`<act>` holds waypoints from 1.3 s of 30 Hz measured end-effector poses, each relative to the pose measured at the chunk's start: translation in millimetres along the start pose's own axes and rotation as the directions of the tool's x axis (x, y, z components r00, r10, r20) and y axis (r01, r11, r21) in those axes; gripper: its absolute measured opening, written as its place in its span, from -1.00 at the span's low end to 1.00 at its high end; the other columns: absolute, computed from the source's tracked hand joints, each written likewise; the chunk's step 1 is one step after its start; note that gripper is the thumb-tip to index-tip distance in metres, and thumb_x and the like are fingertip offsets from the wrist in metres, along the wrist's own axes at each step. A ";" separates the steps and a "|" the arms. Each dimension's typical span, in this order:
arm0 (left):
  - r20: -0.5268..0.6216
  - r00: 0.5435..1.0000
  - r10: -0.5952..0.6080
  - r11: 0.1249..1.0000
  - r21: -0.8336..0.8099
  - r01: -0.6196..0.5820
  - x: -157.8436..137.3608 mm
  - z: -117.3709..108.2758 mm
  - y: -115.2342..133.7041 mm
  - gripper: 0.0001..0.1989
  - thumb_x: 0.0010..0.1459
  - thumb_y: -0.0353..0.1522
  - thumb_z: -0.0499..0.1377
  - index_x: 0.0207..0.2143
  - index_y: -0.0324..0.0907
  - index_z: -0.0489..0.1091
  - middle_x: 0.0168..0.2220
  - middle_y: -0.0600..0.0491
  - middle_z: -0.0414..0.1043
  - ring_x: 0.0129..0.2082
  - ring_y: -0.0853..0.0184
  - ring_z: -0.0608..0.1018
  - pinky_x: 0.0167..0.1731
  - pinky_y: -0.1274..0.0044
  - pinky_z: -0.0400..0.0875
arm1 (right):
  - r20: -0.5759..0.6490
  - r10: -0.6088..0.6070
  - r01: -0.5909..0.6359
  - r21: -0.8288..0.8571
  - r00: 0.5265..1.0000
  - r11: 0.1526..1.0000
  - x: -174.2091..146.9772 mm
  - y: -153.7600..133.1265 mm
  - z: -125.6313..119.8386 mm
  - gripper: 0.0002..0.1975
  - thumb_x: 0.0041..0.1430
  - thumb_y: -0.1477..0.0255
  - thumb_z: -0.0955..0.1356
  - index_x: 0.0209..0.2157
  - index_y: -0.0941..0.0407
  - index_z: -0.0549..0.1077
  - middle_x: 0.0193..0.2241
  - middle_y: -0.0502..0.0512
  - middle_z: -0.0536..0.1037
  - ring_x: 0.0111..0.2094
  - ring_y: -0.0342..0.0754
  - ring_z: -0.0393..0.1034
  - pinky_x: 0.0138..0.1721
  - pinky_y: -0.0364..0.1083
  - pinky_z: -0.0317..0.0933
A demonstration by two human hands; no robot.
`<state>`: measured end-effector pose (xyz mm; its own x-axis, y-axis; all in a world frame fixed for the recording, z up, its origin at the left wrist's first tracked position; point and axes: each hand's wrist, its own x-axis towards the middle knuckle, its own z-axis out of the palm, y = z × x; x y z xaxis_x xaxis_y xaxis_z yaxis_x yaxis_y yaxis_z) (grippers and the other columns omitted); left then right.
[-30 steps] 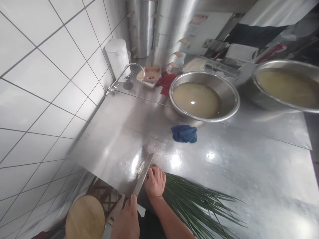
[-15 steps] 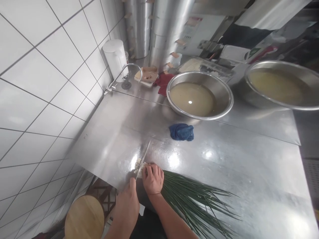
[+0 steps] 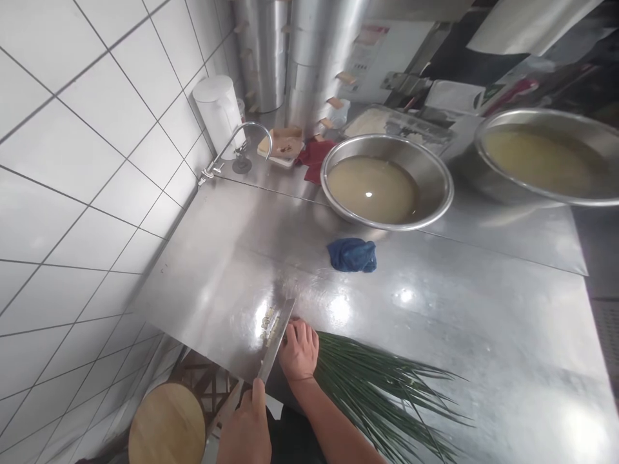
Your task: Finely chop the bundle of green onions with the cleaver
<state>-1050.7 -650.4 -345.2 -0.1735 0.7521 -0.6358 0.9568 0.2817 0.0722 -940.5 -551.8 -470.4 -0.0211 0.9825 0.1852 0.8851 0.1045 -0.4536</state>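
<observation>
My left hand [image 3: 246, 425] grips a knife [image 3: 276, 345] by its handle, the blade slanting up and away over the steel table. My right hand [image 3: 300, 349] is wrapped over the root end of a bunch of long green chives [image 3: 382, 377], pressing it to the tabletop. The blade stands just left of my right fingers. Small pale cut pieces [image 3: 267, 322] lie on the left side of the blade. From under my right hand the leaves fan out to the lower right.
A crumpled blue cloth [image 3: 352, 254] lies ahead on the steel table [image 3: 207, 258]. Farther back stand two metal bowls of cloudy liquid, one nearer [image 3: 387, 222], one at right [image 3: 541, 193]. A tap [image 3: 242, 132] and tiled wall [image 3: 72, 193] border the left; a round stool [image 3: 167, 425] stands below.
My left hand has drawn the knife back toward me, and the blade now lies lower and closer. My right hand stays on the chives.
</observation>
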 end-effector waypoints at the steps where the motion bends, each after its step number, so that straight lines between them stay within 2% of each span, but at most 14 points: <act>1: 0.002 1.000 0.010 1.000 -0.002 -0.010 6.5 2.1 1.2 -0.37 0.23 -0.70 -0.11 0.28 -0.20 0.27 0.02 -0.14 0.57 -0.15 0.23 0.66 -0.20 0.50 0.42 | 0.004 -0.004 0.004 0.001 1.000 1.000 -0.3 0.5 0.6 -0.91 0.30 0.48 0.39 -0.15 0.05 0.49 -0.21 0.07 0.53 -0.09 0.06 0.37 0.02 0.08 0.20; 5: -0.015 0.996 0.088 0.994 -0.059 -0.089 42.6 -0.3 6.2 -0.46 0.29 -0.66 -0.17 0.25 -0.26 0.23 0.05 -0.16 0.55 -0.08 0.23 0.66 -0.20 0.51 0.43 | -0.009 -0.009 0.009 0.012 1.000 1.000 -0.2 1.4 0.7 -0.89 0.32 0.46 0.39 -0.13 0.04 0.49 -0.20 0.06 0.54 -0.07 0.04 0.38 0.05 0.07 0.20; 7: -0.060 0.992 0.109 0.985 -0.124 -0.116 53.6 -7.7 6.7 -0.60 0.36 -0.59 -0.13 0.17 -0.26 0.24 -0.05 -0.12 0.58 -0.16 0.27 0.66 -0.31 0.53 0.38 | -0.026 -0.008 0.008 0.018 1.000 1.000 -0.1 1.0 0.0 -0.90 0.34 0.45 0.38 -0.12 0.03 0.49 -0.21 0.04 0.55 -0.08 0.02 0.39 0.06 0.07 0.20; 10: -0.119 0.988 0.094 0.977 -0.178 -0.115 50.6 -24.6 6.9 -0.71 0.41 -0.54 -0.15 0.05 -0.22 0.26 -0.26 -0.01 0.57 -0.27 0.28 0.65 -0.40 0.51 0.30 | -0.030 -0.012 0.013 0.031 0.999 0.999 -0.3 0.6 -0.9 -0.90 0.35 0.45 0.37 -0.12 0.03 0.49 -0.21 0.04 0.56 -0.07 0.02 0.40 0.07 0.06 0.20; 12: -0.105 0.989 0.099 0.983 -0.145 -0.114 39.3 -35.7 8.4 -0.64 0.36 -0.59 -0.16 0.10 -0.24 0.24 -0.24 -0.02 0.57 -0.25 0.25 0.65 -0.37 0.49 0.31 | -0.029 -0.013 0.015 0.039 0.999 0.999 -0.3 0.4 -1.5 -0.91 0.35 0.46 0.37 -0.13 0.03 0.49 -0.21 0.05 0.56 -0.08 0.02 0.40 0.06 0.06 0.20; 15: -0.012 0.994 0.106 0.989 -0.098 -0.107 19.5 -43.9 11.4 -0.45 0.26 -0.68 -0.17 0.24 -0.28 0.18 -0.08 -0.12 0.58 -0.17 0.19 0.66 -0.27 0.45 0.37 | -0.030 -0.012 0.013 0.041 0.999 0.999 0.8 -0.4 -2.9 -0.94 0.34 0.46 0.37 -0.16 0.05 0.48 -0.22 0.06 0.55 -0.10 0.02 0.40 0.04 0.05 0.20; 20: 0.103 0.995 -0.003 1.000 0.016 0.001 -3.8 -28.2 8.9 -0.33 0.21 -0.71 -0.13 0.32 -0.19 0.21 -0.04 -0.13 0.58 -0.08 0.10 0.65 -0.17 0.41 0.44 | -0.027 -0.024 0.025 0.045 0.999 0.999 2.8 -0.9 -4.6 -0.94 0.33 0.48 0.35 -0.18 0.06 0.46 -0.23 0.10 0.53 -0.10 0.06 0.38 0.01 0.06 0.19; 23: 0.106 0.994 -0.025 0.999 0.044 0.020 0.2 -14.6 8.3 -0.32 0.21 -0.72 -0.12 0.33 -0.17 0.23 0.01 -0.14 0.57 -0.13 0.17 0.66 -0.19 0.46 0.44 | -0.018 -0.032 0.033 0.038 0.999 0.999 1.9 0.2 -3.7 -0.90 0.34 0.49 0.33 -0.14 0.08 0.46 -0.20 0.13 0.53 -0.08 0.08 0.37 0.01 0.07 0.19; 26: 0.044 0.998 0.043 0.999 -0.023 -0.043 22.7 -9.6 12.2 -0.37 0.26 -0.70 -0.19 0.31 -0.27 0.22 0.04 -0.17 0.56 -0.08 0.20 0.65 -0.16 0.48 0.43 | -0.003 -0.019 0.019 0.048 1.000 0.999 0.3 0.9 -2.3 -0.90 0.35 0.48 0.34 -0.12 0.07 0.46 -0.18 0.11 0.53 -0.06 0.07 0.37 0.03 0.07 0.20; 28: -0.002 0.996 0.087 0.994 -0.070 -0.087 39.8 -12.3 14.7 -0.44 0.29 -0.67 -0.21 0.25 -0.31 0.25 0.03 -0.17 0.56 -0.09 0.20 0.65 -0.19 0.47 0.43 | -0.008 -0.009 0.009 0.052 1.000 0.999 -0.5 0.9 -1.4 -0.91 0.35 0.48 0.35 -0.12 0.06 0.47 -0.19 0.08 0.54 -0.07 0.04 0.38 0.03 0.06 0.20; 31: -0.040 0.991 0.129 0.981 -0.139 -0.133 52.1 -23.4 15.1 -0.57 0.34 -0.61 -0.16 0.14 -0.30 0.29 -0.11 -0.09 0.58 -0.17 0.21 0.66 -0.29 0.46 0.38 | -0.023 -0.006 0.007 0.039 1.000 0.999 -0.7 0.9 -0.4 -0.91 0.35 0.48 0.36 -0.13 0.06 0.47 -0.21 0.06 0.54 -0.08 0.02 0.38 0.05 0.05 0.19; 33: -0.055 0.990 0.127 0.978 -0.157 -0.134 47.9 -32.9 14.2 -0.59 0.33 -0.62 -0.17 0.11 -0.29 0.29 -0.19 -0.05 0.58 -0.20 0.21 0.65 -0.33 0.45 0.35 | -0.028 -0.011 0.012 0.038 1.000 0.999 -0.4 1.1 -0.4 -0.92 0.34 0.48 0.36 -0.14 0.06 0.47 -0.21 0.06 0.54 -0.07 0.02 0.38 0.05 0.05 0.19; 35: -0.038 0.992 0.120 0.983 -0.139 -0.124 36.8 -41.2 13.6 -0.53 0.29 -0.65 -0.19 0.14 -0.28 0.28 -0.15 -0.07 0.58 -0.20 0.20 0.65 -0.31 0.44 0.36 | -0.027 -0.016 0.017 0.046 0.999 0.999 0.1 1.2 -1.2 -0.93 0.34 0.48 0.36 -0.15 0.06 0.46 -0.21 0.06 0.54 -0.07 0.02 0.38 0.05 0.05 0.19; 39: 0.089 0.993 0.082 0.995 -0.062 -0.077 10.0 -43.8 11.4 -0.36 0.20 -0.70 -0.18 0.30 -0.26 0.19 -0.05 -0.14 0.59 -0.12 0.12 0.66 -0.22 0.40 0.43 | -0.017 -0.015 0.016 0.054 1.000 0.998 1.5 1.1 -4.4 -0.92 0.33 0.49 0.35 -0.16 0.07 0.45 -0.21 0.07 0.52 -0.08 0.03 0.37 0.05 0.06 0.19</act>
<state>-1051.7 -613.5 -317.0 -0.0730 0.7169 -0.6933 0.9508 0.2599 0.1686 -937.5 -550.9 -466.8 -0.0267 0.9780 0.2070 0.8579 0.1287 -0.4974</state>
